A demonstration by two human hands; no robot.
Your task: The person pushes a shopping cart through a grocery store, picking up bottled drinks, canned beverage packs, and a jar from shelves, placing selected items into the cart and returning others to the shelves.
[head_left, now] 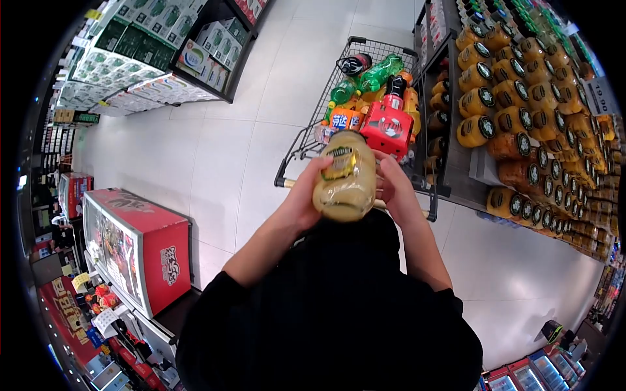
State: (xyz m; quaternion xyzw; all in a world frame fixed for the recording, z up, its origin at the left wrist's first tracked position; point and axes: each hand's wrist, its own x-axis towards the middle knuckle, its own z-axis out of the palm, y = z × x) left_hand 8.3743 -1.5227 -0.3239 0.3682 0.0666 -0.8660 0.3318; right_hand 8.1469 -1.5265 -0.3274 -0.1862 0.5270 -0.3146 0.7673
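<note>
A large jar (pixel 344 186) of pale yellow contents, with a dark lid and a green and yellow label, is tilted up between my two hands. My left hand (pixel 309 195) grips its left side. On the opposite side, my right hand (pixel 393 187) curls its fingers against the glass; part of those fingers is hidden. Just beyond the jar stands a black wire shopping cart (pixel 312 124). Inside it lie green bottles (pixel 381 73), a dark bottle (pixel 355 64), a red carton (pixel 389 128) and orange-labelled bottles (pixel 345 119).
Shelves to the right hold many jars (pixel 476 104) of yellow and orange contents. A red-sided chest freezer (pixel 163 267) stands at the left. Stacked cartons (pixel 140 45) fill a display at the upper left. Pale floor tiles (pixel 222 150) run between them.
</note>
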